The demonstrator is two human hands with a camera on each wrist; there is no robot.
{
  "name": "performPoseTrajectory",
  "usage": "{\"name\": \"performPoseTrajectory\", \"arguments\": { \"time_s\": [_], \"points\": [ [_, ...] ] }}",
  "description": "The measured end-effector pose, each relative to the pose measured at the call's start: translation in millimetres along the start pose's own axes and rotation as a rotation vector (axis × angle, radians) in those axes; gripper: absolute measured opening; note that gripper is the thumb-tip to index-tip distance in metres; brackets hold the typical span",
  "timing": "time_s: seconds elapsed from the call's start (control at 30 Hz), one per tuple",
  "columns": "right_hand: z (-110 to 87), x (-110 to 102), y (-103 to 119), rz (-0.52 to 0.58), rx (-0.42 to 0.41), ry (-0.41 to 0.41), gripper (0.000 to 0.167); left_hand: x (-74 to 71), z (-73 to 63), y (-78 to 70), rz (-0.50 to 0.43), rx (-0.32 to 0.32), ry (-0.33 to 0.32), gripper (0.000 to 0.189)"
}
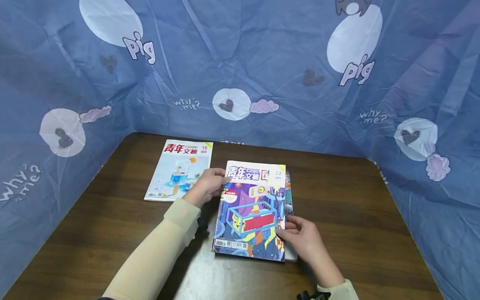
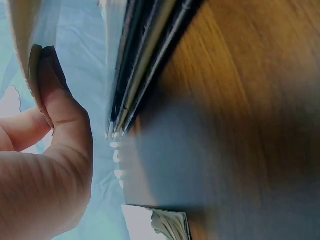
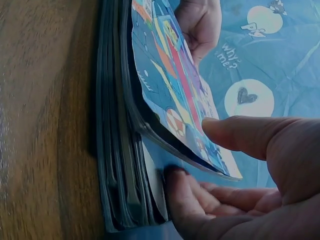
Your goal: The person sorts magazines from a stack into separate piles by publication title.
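Note:
A magazine with a purple and blue cover [image 1: 253, 208] is raised slightly off a stack of magazines [image 3: 117, 150]. My left hand [image 1: 210, 184] pinches its upper left edge; in the left wrist view thumb and fingers grip the lifted pages, apart from the stack's edges [image 2: 145, 65]. At the lower right edge, my right hand [image 1: 304, 238] holds the same magazine, with the thumb on the cover and the fingers beneath it, as the right wrist view shows. Most of the stack is hidden under the purple magazine.
A second magazine with a light blue cover [image 1: 159, 177] lies flat on the brown wooden table [image 1: 337, 196], left of the stack and farther back. Blue printed cloth [image 1: 240, 54] hangs behind the table and along both sides.

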State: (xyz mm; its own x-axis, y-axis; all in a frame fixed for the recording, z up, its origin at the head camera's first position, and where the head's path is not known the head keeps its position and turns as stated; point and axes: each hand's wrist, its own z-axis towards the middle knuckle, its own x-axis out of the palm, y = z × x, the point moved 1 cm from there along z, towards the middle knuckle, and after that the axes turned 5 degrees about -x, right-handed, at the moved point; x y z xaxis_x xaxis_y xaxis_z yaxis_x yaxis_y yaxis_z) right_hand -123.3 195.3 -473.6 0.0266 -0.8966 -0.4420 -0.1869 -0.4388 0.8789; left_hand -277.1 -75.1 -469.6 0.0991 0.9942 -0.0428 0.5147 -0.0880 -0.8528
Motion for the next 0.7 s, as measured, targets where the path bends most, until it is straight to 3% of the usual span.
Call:
{"name": "performPoseTrajectory", "arguments": {
  "time_s": [0.13,0.4,0.7],
  "points": [
    [-0.6,2.3,-2.4,0.022,-0.003,0.042,0.054,-0.1,-1.9,-0.7,-0.013,0.010,0.001,0.024],
    [-4.1,8.4,0.2,0.060,-0.025,0.054,0.034,-8.4,-10.7,-2.0,0.060,0.043,-0.032,0.025],
    [-9.3,17.5,6.9,0.163,-0.069,0.131,0.041,-26.3,-22.8,-0.4,0.082,0.039,-0.054,0.023]
  ]
}}
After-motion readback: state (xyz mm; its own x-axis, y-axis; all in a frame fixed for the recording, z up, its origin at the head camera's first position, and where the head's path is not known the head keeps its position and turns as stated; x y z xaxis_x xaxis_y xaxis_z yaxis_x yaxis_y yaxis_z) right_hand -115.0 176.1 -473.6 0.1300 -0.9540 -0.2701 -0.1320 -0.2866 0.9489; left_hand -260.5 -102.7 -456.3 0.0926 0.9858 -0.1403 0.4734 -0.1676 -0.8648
